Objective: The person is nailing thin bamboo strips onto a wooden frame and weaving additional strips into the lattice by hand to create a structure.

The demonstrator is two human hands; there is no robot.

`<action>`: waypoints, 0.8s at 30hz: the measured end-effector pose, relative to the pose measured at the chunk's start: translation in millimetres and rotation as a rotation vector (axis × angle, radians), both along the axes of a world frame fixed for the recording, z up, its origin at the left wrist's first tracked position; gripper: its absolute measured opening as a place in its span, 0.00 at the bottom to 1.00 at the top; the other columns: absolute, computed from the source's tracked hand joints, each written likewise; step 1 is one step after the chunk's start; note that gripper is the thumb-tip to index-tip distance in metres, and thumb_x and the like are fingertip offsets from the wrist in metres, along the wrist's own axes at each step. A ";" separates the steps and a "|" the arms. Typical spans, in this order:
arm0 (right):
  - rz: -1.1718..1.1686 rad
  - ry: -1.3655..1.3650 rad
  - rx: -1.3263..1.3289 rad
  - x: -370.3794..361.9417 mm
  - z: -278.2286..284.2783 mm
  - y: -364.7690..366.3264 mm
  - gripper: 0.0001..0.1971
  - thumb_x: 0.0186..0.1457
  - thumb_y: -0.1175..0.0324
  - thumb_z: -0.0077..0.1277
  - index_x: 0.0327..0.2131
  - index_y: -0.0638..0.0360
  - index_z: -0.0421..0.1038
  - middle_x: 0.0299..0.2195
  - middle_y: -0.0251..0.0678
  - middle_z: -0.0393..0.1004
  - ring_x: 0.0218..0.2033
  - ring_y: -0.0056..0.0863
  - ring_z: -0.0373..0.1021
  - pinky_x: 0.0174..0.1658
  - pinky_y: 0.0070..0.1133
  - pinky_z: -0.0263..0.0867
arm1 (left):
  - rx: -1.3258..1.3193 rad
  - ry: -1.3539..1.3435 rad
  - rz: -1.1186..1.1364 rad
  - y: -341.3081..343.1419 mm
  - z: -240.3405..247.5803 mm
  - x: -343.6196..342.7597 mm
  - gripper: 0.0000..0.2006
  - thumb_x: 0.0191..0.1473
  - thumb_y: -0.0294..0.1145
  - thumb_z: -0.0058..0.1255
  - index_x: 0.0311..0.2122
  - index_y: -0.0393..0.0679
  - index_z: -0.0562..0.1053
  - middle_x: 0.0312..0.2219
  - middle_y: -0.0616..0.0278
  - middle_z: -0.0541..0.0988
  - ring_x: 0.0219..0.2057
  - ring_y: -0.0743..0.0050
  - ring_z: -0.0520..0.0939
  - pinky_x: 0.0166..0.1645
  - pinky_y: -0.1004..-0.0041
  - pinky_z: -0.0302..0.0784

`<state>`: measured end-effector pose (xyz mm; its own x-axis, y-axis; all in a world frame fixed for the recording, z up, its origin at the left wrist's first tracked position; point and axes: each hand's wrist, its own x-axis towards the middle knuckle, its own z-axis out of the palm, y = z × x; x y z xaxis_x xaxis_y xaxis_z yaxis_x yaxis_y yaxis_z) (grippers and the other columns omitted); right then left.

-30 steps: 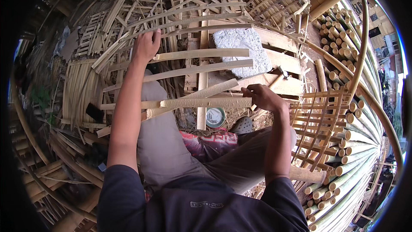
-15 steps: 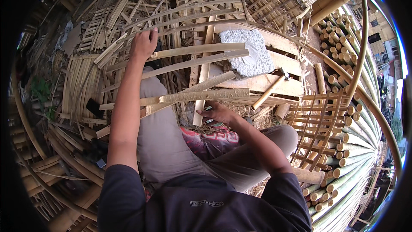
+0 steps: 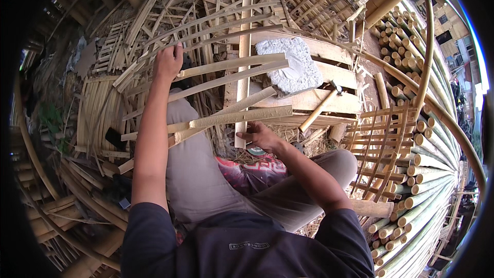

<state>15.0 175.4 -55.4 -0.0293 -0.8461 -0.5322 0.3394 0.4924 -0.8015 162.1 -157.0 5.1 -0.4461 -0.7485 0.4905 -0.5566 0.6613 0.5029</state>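
Observation:
A long pale split-bamboo strip (image 3: 241, 90) runs away from me, and the fingers of my right hand (image 3: 261, 138) are closed at its near end. Several other bamboo strips (image 3: 242, 114) lie across it, fanned out over my left leg. My left hand (image 3: 169, 62) is farther off to the left, fingers curled among the strips; what lies inside them is hidden. A rough grey concrete block (image 3: 290, 67) rests on a low wooden slatted platform (image 3: 337, 78). Near the block lies a hammer (image 3: 320, 108) with a wooden handle.
On the right are stacked bamboo poles (image 3: 411, 175) and a woven bamboo lattice (image 3: 381, 144). A curved bamboo piece (image 3: 458, 139) arches in front of them. Cut slats (image 3: 98, 116) and loose strips cover the ground at left, and bamboo panels (image 3: 327, 0) lie at the back.
The long strip by my right hand has swung straighter, and its far end now reaches farther away, past the crossing strips. My left hand stays among the strips at left.

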 end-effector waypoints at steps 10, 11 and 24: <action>-0.102 0.075 -0.004 -59.6 50.3 36.2 0.25 0.57 0.67 0.57 0.55 0.66 0.63 0.48 0.44 0.73 0.48 0.34 0.71 0.40 0.30 0.79 | 0.034 -0.007 -0.022 11.5 7.6 -18.2 0.20 0.60 0.43 0.42 0.30 0.36 0.77 0.27 0.39 0.78 0.33 0.34 0.78 0.38 0.48 0.73; -0.108 0.105 0.012 -63.7 57.2 42.3 0.24 0.58 0.67 0.57 0.55 0.66 0.63 0.48 0.43 0.73 0.48 0.34 0.72 0.40 0.30 0.79 | 0.002 0.001 -0.041 9.3 4.8 -20.7 0.19 0.60 0.43 0.42 0.30 0.36 0.77 0.27 0.39 0.78 0.33 0.34 0.78 0.38 0.48 0.73; -0.013 0.228 0.116 -90.4 82.0 97.4 0.31 0.55 0.68 0.60 0.58 0.63 0.56 0.47 0.44 0.73 0.44 0.31 0.74 0.36 0.26 0.78 | -0.038 -0.124 -0.149 36.3 -9.9 -83.5 0.18 0.60 0.41 0.44 0.31 0.35 0.76 0.26 0.39 0.78 0.32 0.35 0.78 0.36 0.49 0.73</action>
<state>-75.5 272.8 26.6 -0.1699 -0.7787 -0.6040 0.1629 0.5823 -0.7965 78.6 -120.8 -4.8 -0.6089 -0.6520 0.4518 -0.5075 0.7580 0.4098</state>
